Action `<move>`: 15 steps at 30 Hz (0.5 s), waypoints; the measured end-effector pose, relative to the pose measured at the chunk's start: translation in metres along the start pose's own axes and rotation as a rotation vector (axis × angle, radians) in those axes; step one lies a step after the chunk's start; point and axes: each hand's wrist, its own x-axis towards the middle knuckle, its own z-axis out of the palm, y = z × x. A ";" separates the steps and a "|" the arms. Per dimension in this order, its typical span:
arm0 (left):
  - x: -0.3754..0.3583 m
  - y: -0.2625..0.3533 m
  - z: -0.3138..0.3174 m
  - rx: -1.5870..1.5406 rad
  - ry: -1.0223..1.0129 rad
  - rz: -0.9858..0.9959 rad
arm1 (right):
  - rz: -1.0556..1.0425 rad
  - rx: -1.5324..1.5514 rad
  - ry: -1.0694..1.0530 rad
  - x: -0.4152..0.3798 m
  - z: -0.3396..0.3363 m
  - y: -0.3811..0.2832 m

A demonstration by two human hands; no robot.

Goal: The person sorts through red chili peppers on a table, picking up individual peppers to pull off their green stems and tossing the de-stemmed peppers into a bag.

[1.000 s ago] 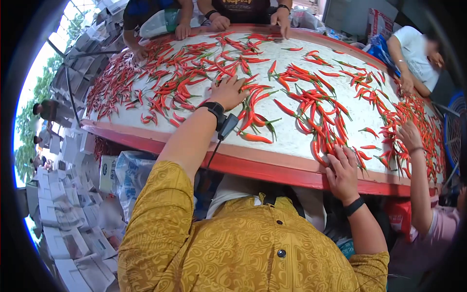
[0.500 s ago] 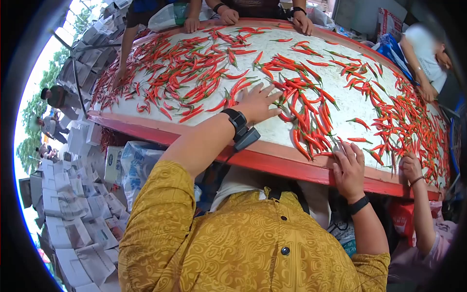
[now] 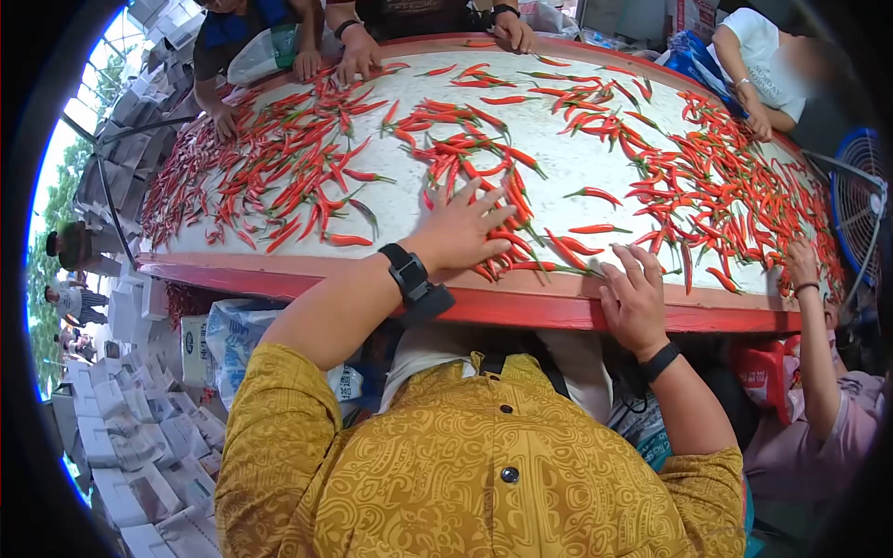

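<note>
Red chili peppers (image 3: 288,149) with green stems lie scattered over a white tabletop (image 3: 558,209). My left hand (image 3: 465,228) rests palm down with fingers spread on the near left part of the middle group of chilies (image 3: 470,158). My right hand (image 3: 634,293) is at the near rim, its fingers stretched toward the table and slightly bent. Its fingertips are right by the stem end of a chili (image 3: 569,251). Nothing shows held in either hand.
The table has a raised red rim (image 3: 521,302). Across it, a co-worker's hands (image 3: 358,58) and other people's arms reach in; another hand (image 3: 802,265) works close on my right. A dense chili heap (image 3: 735,200) covers the right side. A fan (image 3: 856,200) stands beyond.
The view has shifted right. My left hand has come nearer and onto the middle chilies. My right hand stays near the rim. A co-worker's hand opposite has moved from the rim to the chilies.
</note>
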 end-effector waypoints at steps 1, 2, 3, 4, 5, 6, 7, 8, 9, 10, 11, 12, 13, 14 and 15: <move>0.001 0.000 -0.002 -0.005 -0.044 -0.065 | -0.001 0.003 0.009 -0.003 -0.002 0.005; 0.002 -0.003 -0.005 -0.008 -0.089 -0.131 | -0.001 0.008 0.019 -0.006 -0.004 0.009; 0.002 -0.018 -0.003 0.064 -0.069 -0.170 | 0.000 0.012 0.019 -0.008 -0.006 0.014; -0.003 -0.030 -0.005 0.092 -0.063 -0.220 | -0.004 0.005 0.017 -0.010 -0.007 0.019; -0.008 -0.041 -0.009 0.122 -0.057 -0.270 | -0.006 -0.003 0.016 -0.012 -0.009 0.024; -0.011 -0.050 -0.015 0.217 -0.086 -0.320 | -0.003 0.003 0.019 -0.014 -0.010 0.029; -0.014 -0.057 -0.019 0.309 -0.116 -0.369 | 0.001 0.003 0.010 -0.016 -0.012 0.033; -0.014 -0.064 -0.021 0.313 -0.122 -0.370 | 0.004 0.004 0.000 -0.018 -0.014 0.037; -0.011 -0.070 -0.022 0.333 -0.091 -0.442 | 0.007 0.009 0.000 -0.020 -0.017 0.041; -0.006 -0.075 -0.021 0.352 -0.059 -0.513 | -0.002 0.005 0.007 -0.021 -0.020 0.045; 0.000 -0.078 -0.021 0.299 0.028 -0.518 | -0.012 -0.001 0.014 -0.022 -0.024 0.049; 0.011 -0.071 -0.024 0.299 0.026 -0.518 | -0.010 0.000 0.013 -0.025 -0.025 0.054; 0.026 -0.057 -0.030 0.161 0.064 -0.488 | -0.010 -0.009 0.015 -0.028 -0.027 0.059; 0.043 -0.044 -0.032 0.024 0.106 -0.459 | -0.014 -0.019 0.018 -0.029 -0.028 0.064; 0.059 -0.041 -0.018 0.018 0.098 -0.420 | -0.008 -0.009 0.011 -0.029 -0.032 0.068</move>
